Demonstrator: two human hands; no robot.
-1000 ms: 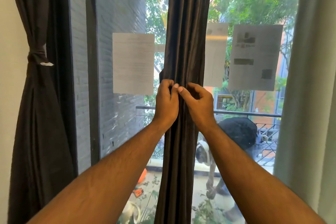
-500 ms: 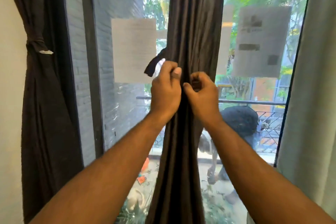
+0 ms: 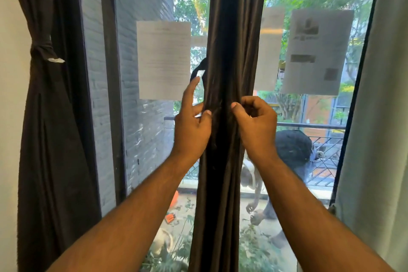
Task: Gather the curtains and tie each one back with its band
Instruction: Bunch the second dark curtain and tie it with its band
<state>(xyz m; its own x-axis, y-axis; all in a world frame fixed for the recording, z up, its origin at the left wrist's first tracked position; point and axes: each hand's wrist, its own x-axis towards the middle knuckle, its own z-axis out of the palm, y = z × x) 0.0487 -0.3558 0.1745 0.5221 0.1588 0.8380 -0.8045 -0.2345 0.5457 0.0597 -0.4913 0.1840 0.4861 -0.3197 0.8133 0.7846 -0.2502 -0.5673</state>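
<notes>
A single head-worn wide-angle camera faces straight ahead at a tall glass window (image 3: 154,139), close at arm's length to the gathered dark brown fabric curtain (image 3: 227,51) hanging mid-frame.

middle curtain (image 3: 229,51): dark brown, gathered, hanging mid-window | band (image 3: 198,70): loose end sticking left | left curtain (image 3: 48,117): tied back
</notes>
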